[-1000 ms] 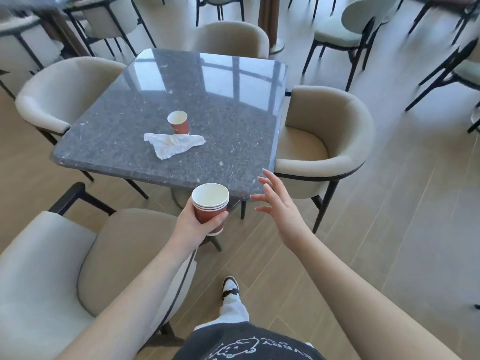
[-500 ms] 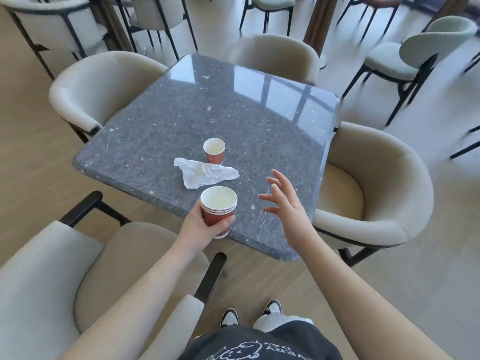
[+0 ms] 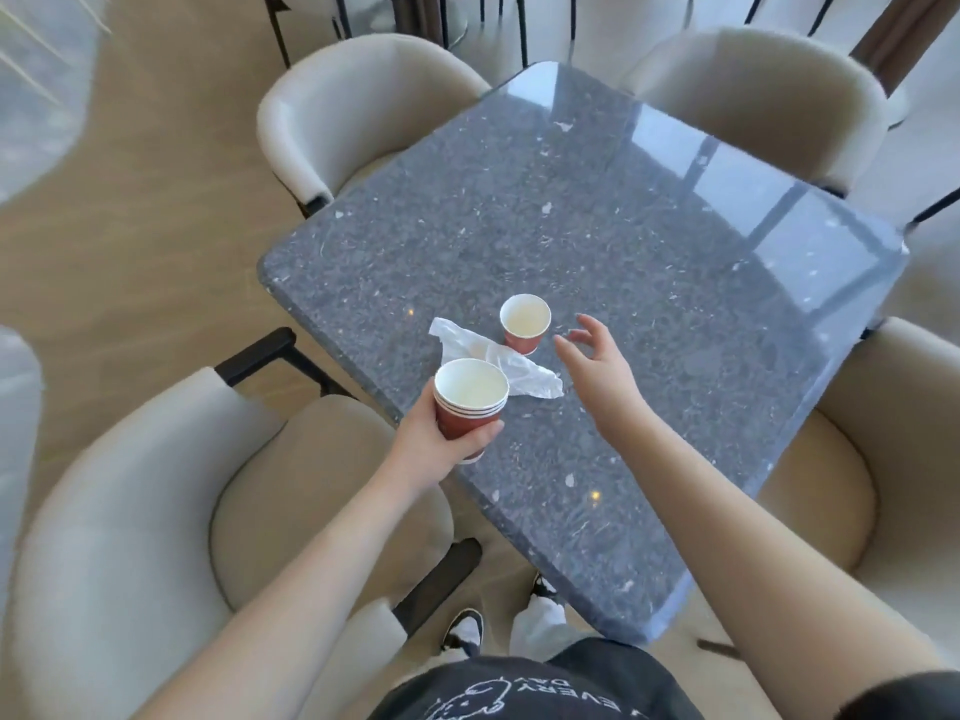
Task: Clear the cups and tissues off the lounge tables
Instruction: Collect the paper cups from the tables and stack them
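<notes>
Gripping a stack of red cups (image 3: 470, 407), the left hand (image 3: 441, 439) hovers over the bench (image 3: 649, 304); the right hand (image 3: 597, 363), fingers spread, seemingly just short of the lone cup (image 3: 524, 324) by the tissue (image 3: 498, 363).

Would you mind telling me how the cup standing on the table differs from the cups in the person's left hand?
The single cup stands on the grey table, touched by no hand; the stacked cups are gripped by the left hand. The single cup is one cup; the stacked cups show several nested rims. The single cup stands beside the tissue; the stacked cups partly hide it. Both are red outside, pale inside, upright.
</notes>
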Demonstrator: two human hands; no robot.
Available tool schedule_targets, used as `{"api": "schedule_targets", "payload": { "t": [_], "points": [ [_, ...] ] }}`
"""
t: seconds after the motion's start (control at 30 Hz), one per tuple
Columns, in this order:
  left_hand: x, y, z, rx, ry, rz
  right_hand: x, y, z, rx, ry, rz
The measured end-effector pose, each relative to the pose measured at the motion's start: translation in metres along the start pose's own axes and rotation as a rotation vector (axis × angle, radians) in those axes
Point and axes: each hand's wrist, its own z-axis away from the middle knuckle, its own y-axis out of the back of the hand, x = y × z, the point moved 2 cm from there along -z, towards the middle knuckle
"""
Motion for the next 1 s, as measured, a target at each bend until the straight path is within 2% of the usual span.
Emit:
{"api": "schedule_targets", "payload": {
  "t": [0.13, 0.33, 0.5, 0.73, 1.0],
  "points": [
    [0.0, 0.002, -0.005, 0.062, 0.041, 0.022, -0.005, -0.018, -0.049, -0.075, 0.035, 0.204],
    [-0.01, -0.004, -0.005, 0.109, 0.102, 0.016, -0.004, -0.049, -0.104, -0.201, 0.162, 0.667],
    [-0.016, -0.008, -0.01, 0.11, 0.121, -0.017, 0.011, -0.06, -0.123, -0.303, 0.214, 0.86],
    [-0.022, -0.011, -0.018, 0.101, 0.117, -0.044, 0.014, -0.055, -0.118, -0.25, 0.271, 0.788],
    [-0.011, -0.025, -0.023, 0.035, 0.045, -0.071, -0.036, -0.016, -0.051, -0.155, 0.417, 0.372]
  ]
}}
